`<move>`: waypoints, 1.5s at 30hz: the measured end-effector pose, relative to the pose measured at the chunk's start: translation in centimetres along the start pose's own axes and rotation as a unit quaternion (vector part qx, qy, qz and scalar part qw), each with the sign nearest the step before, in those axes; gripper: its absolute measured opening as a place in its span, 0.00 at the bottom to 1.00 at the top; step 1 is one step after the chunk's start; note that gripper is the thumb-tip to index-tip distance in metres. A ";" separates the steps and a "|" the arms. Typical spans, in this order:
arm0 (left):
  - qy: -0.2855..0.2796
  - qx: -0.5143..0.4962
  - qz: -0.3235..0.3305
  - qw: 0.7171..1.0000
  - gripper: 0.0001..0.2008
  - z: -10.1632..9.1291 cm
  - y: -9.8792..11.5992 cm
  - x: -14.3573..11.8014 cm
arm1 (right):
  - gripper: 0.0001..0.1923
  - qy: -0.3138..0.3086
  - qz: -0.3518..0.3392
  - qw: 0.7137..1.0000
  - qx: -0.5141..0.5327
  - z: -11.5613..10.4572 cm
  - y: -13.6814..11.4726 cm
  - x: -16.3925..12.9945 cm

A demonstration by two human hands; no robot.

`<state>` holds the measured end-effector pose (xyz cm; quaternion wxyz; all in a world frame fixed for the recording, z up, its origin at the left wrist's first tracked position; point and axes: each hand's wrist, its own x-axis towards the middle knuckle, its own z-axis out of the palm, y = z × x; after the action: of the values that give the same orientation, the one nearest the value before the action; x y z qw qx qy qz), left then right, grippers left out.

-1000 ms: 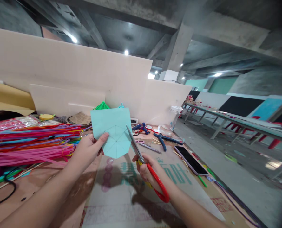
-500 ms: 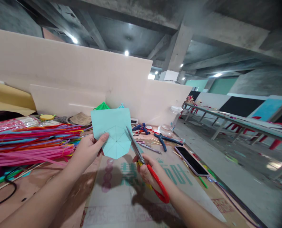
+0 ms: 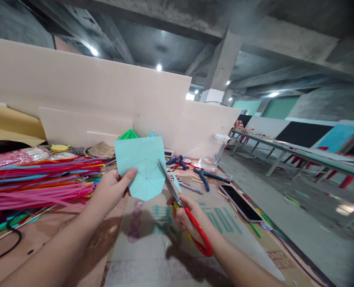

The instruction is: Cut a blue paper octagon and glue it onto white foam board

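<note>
My left hand (image 3: 109, 190) pinches a light teal sheet of paper (image 3: 141, 161) by its lower left edge and holds it upright above the table. Pencil lines on the sheet mark a polygon with spokes. My right hand (image 3: 185, 215) grips red-handled scissors (image 3: 182, 207). Their blades point up and touch the sheet's right edge. A thin teal sliver (image 3: 176, 182) hangs just right of the blades.
A big bundle of coloured sticks (image 3: 39, 179) lies at the left. A phone (image 3: 239, 202), blue pliers (image 3: 205, 175), a blue glue gun (image 3: 177, 160) and a clear jar (image 3: 217, 147) sit at the right. Beige boards (image 3: 90, 99) stand behind. Printed paper (image 3: 165, 239) covers the table.
The scissor blades have cut further up the sheet's right edge, and a thin teal sliver has come loose beside them. Both hands stay almost where they were.
</note>
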<state>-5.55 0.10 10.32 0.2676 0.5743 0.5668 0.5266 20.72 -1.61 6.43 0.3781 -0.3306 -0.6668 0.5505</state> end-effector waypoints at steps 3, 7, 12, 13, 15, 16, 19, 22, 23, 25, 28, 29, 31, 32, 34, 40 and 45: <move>0.001 0.000 -0.001 1.000 0.29 0.0 0.1 0.0 | 0.34 0.000 0.006 1.000 0.001 -0.1 0.0 0.0; 0.002 -0.001 -0.003 1.000 0.29 0.0 0.0 0.0 | 0.34 -0.001 0.011 1.000 0.006 0.1 -0.1 -0.1; 0.004 -0.003 -0.003 1.000 0.29 0.1 0.0 0.1 | 0.34 0.005 0.020 1.000 0.016 0.2 0.0 -0.1; 0.003 -0.004 -0.002 1.000 0.29 0.1 0.0 0.1 | 0.34 0.006 0.016 1.000 0.018 0.1 0.1 -0.1; 0.003 -0.007 0.000 1.000 0.29 0.1 0.0 0.0 | 0.33 0.006 0.010 1.000 0.018 0.0 0.4 0.0; 0.004 -0.008 0.000 1.000 0.29 0.1 0.0 0.0 | 0.33 0.005 0.007 1.000 0.015 -0.1 0.5 0.0; 0.007 -0.014 -0.001 1.000 0.29 0.1 0.1 -0.1 | 0.33 -0.003 0.002 1.000 0.013 -0.2 0.5 0.1; 0.013 -0.023 -0.003 1.000 0.29 0.0 0.3 -0.1 | 0.35 -0.001 0.008 1.000 0.015 -0.1 0.2 0.1; 0.015 -0.026 -0.003 1.000 0.29 0.0 0.4 -0.1 | 0.35 0.003 0.012 1.000 0.013 0.0 0.1 0.1; 0.017 -0.037 -0.001 0.999 0.29 0.1 0.5 -0.1 | 0.35 0.013 0.017 1.000 0.007 0.2 -0.2 0.0; 0.012 -0.065 0.008 0.998 0.27 0.4 0.4 -0.1 | 0.36 0.021 0.018 1.000 0.015 0.5 -0.4 -0.1; 0.009 -0.074 0.011 0.997 0.26 0.5 0.3 -0.1 | 0.36 0.024 0.018 0.999 0.020 0.6 -0.4 -0.1; 0.006 -0.090 0.016 0.996 0.26 0.7 0.1 0.0 | 0.36 0.031 0.016 0.999 0.023 0.7 -0.4 -0.1; 0.008 -0.100 0.019 0.995 0.26 0.8 0.1 0.1 | 0.36 0.032 0.013 0.999 0.021 0.7 -0.4 -0.1; 0.015 -0.126 0.029 0.992 0.27 0.8 0.1 0.2 | 0.36 0.027 0.007 0.999 0.016 0.6 -0.2 -0.1; 0.032 -0.177 0.058 0.982 0.28 0.3 0.8 0.1 | 0.35 -0.004 0.014 1.000 0.018 0.7 0.0 -0.2; 0.025 -0.154 0.052 0.986 0.27 0.1 0.5 0.0 | 0.38 -0.030 -0.005 0.999 -0.012 0.6 0.1 -0.5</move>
<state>-5.30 0.03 10.78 0.3105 0.5413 0.4552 0.6351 20.42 -2.28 6.18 0.3566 -0.3156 -0.6861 0.5500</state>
